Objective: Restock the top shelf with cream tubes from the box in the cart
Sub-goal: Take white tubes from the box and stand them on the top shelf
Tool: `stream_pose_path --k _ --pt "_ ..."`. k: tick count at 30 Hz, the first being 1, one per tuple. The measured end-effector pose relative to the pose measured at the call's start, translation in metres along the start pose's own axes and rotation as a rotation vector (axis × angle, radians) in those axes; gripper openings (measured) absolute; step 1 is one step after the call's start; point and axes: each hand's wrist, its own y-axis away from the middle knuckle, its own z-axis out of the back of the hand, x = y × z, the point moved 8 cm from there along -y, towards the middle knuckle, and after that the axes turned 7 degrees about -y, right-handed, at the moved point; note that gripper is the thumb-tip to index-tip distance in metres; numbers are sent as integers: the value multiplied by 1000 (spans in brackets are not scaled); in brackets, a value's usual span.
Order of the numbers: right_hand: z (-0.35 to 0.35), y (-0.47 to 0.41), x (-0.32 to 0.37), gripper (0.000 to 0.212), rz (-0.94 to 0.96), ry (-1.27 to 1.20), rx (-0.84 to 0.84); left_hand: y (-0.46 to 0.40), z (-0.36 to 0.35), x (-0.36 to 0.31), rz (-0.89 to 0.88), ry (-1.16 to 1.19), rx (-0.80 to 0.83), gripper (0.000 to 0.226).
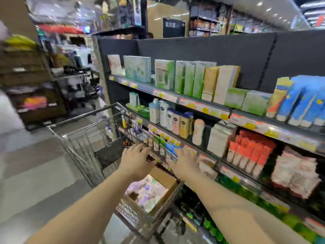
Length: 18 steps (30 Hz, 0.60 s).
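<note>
The frame is motion-blurred. At left, a wire shopping cart point(82, 138) stands against the shelving. The left hand point(136, 158) reaches forward above it, fingers spread and holding nothing. Below the hands, an open cardboard box point(165, 184) sits in the cart; its contents appear as pale pink-white packs, too blurred to identify as cream tubes. The right hand point(184, 164) extends toward hanging packets point(165, 147) with straight fingers. At far right, blue tubes point(302, 103) stand upright on the top shelf point(193, 104).
</note>
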Motion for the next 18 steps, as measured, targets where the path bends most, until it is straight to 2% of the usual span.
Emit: stream_pose_path --k 6,12,18 --pt "-57 -97 19 63 28 -50 63 -71 -59 65 101 -27 76 68" --pt "-102 -192 9 60 9 -73 155 -158 -121 95 128 18 184 67" --pt "-139 -247 -21 58 -82 -89 199 -210 -188 87 3 101 283 66"
